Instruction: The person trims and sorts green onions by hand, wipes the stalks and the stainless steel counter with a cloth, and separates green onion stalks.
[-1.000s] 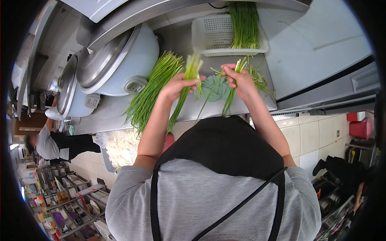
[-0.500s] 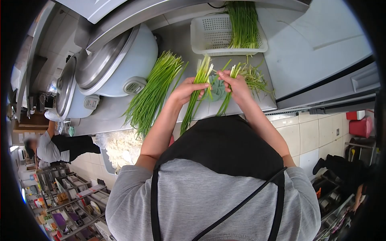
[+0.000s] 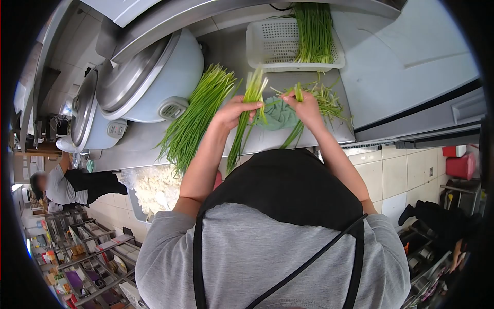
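My left hand [image 3: 235, 112] is closed round a bunch of green stalks [image 3: 253, 92], their pale ends pointing up. To its right, my right hand [image 3: 304, 108] grips a smaller bunch of stalks [image 3: 293, 135], thumb and finger pinched near the pale ends. Between and behind the hands a green cloth [image 3: 279, 114] lies crumpled on the steel counter [image 3: 144, 149]. A large pile of green stalks [image 3: 198, 116] rests left of my left hand. Loose trimmings [image 3: 329, 102] are scattered just right of my right hand.
A white perforated basket [image 3: 272, 44] holding more stalks stands at the back. Two large cookers [image 3: 180, 67] are at the left. Below the counter sits a tub of whitish food [image 3: 152, 193]. One person [image 3: 67, 188] is at far left, another [image 3: 442, 221] at far right.
My left hand moved right with its bunch, then slightly back left. My right hand stays in nearly the same place, and fewer stalk tops show above its fingers.
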`<state>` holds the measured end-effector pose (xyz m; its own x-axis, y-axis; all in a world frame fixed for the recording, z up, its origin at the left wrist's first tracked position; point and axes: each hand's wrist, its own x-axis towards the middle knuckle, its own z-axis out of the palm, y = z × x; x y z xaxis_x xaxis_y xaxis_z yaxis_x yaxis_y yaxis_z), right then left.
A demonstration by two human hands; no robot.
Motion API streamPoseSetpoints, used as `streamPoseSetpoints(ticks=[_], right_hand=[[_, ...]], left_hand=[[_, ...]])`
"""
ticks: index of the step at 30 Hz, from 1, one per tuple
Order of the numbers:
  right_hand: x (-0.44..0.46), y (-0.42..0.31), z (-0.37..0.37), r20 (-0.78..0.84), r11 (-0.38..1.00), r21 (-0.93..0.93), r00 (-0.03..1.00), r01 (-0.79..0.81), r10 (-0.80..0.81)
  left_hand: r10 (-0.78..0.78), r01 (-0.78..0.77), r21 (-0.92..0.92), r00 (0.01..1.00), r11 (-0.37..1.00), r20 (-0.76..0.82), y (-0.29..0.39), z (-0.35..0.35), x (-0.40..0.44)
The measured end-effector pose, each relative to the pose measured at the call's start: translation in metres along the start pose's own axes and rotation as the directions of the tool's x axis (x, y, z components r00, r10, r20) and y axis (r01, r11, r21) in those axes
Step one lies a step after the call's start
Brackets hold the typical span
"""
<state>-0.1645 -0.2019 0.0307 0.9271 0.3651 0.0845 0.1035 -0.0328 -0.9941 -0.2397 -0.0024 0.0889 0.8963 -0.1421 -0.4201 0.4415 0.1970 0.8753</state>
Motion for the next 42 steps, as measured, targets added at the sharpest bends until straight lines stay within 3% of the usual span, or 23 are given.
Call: streamPoseSetpoints(ticks=[3,5,7,9,10,12,13,15,17,19,23,25,26,29,32,42], right_hand=[[0.003,-0.003,-0.016,-0.005,1.0,-0.026,1.0,0.003,-0.003],[0.0,-0.024,-0.026,-0.091,0.93,0.198,0.939,-0.309,0.332],[0.003,-0.019,-0.032,-0.127,0.895,0.3,0.916,-0.329,0.379],[0.003,-0.015,-0.033,-0.122,0.775,0.516,0.864,-0.365,0.489],[0.002,-0.015,-0.031,-0.123,0.775,0.517,0.864,-0.364,0.488],[-0.005,-0.019,-0.02,0.086,0.804,0.463,0.922,-0.373,0.379],[-0.008,-0.024,-0.012,0.084,0.803,0.464,0.921,-0.373,0.379],[-0.013,-0.036,0.004,0.292,0.789,0.423,0.891,-0.445,0.346],[-0.013,-0.042,0.007,0.282,0.807,0.416,0.903,-0.419,0.323],[-0.008,-0.043,0.007,0.073,0.711,0.65,0.953,-0.268,0.293],[-0.007,-0.051,0.004,0.13,0.679,0.652,0.933,-0.336,0.336],[-0.011,-0.051,0.009,0.37,0.701,0.508,0.862,-0.5,0.347],[-0.012,-0.048,0.011,0.407,0.684,0.522,0.853,-0.51,0.325],[-0.01,-0.044,0.011,0.403,0.639,0.583,0.861,-0.502,0.31],[-0.009,-0.047,0.006,0.378,0.664,0.577,0.876,-0.476,0.301],[-0.01,-0.045,0.003,0.289,0.738,0.55,0.918,-0.39,0.27]], left_hand=[[0.013,-0.014,-0.045,1.0,0.999,-0.017,0.003,-0.007,-0.002],[0.037,-0.038,-0.05,0.999,0.998,-0.017,0.006,-0.007,-0.003],[0.079,-0.079,-0.044,0.997,0.996,0.006,0.008,-0.005,-0.004],[0.091,-0.09,-0.039,0.996,0.995,0.018,0.008,-0.001,-0.002],[0.102,-0.101,-0.036,0.994,0.994,0.027,0.008,0.001,-0.001],[0.093,-0.091,-0.038,0.994,0.995,0.049,0.008,0.008,0.003],[0.083,-0.081,-0.041,0.994,0.996,0.07,0.008,0.012,0.005],[0.047,-0.044,-0.046,0.997,0.998,0.053,0.011,0.026,0.002],[0.012,-0.011,-0.051,0.999,0.999,0.033,0.012,0.03,0.001],[0.02,-0.021,-0.03,0.999,0.999,-0.029,0.009,0.028,0.002],[0.056,-0.057,0.003,0.996,0.998,0.063,0.012,0.024,-0.003],[0.037,-0.044,0.048,0.991,0.998,0.126,0.015,0.027,-0.005],[0.038,-0.044,0.049,0.991,0.998,0.125,0.014,0.026,-0.005],[0.028,-0.026,-0.015,0.991,1.0,0.134,0.012,0.024,-0.006],[0.014,-0.013,-0.051,1.0,0.999,0.025,0.014,0.02,-0.008],[0.099,-0.093,0.047,0.983,0.995,-0.156,0.006,0.018,-0.002]])
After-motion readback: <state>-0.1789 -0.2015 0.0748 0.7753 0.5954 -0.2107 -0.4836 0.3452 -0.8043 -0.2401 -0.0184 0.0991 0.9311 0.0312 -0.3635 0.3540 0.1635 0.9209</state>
